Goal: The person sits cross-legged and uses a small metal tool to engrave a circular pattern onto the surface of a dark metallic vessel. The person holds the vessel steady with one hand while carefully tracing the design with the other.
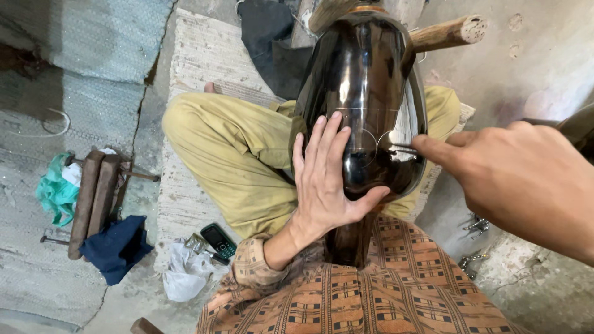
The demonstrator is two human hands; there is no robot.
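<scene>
A glossy black rounded vessel (362, 80) rests across my lap, with thin scratched lines on its surface. My left hand (325, 179) lies flat on its near side, fingers spread upward, steadying it. My right hand (520, 179) comes in from the right and pinches a thin metal scribing tool (405, 148), whose tip touches the vessel where the scratched arcs meet. A wooden peg (448, 32) sticks out behind the vessel at the top right.
My crossed legs in olive trousers (235, 154) sit on a pale woven mat (198, 68). A small dark mobile phone (218, 239) and a white plastic bag (185, 272) lie by my knee. Wooden-handled tools (93, 198), blue cloth (114, 247) and green cloth (55, 192) lie left.
</scene>
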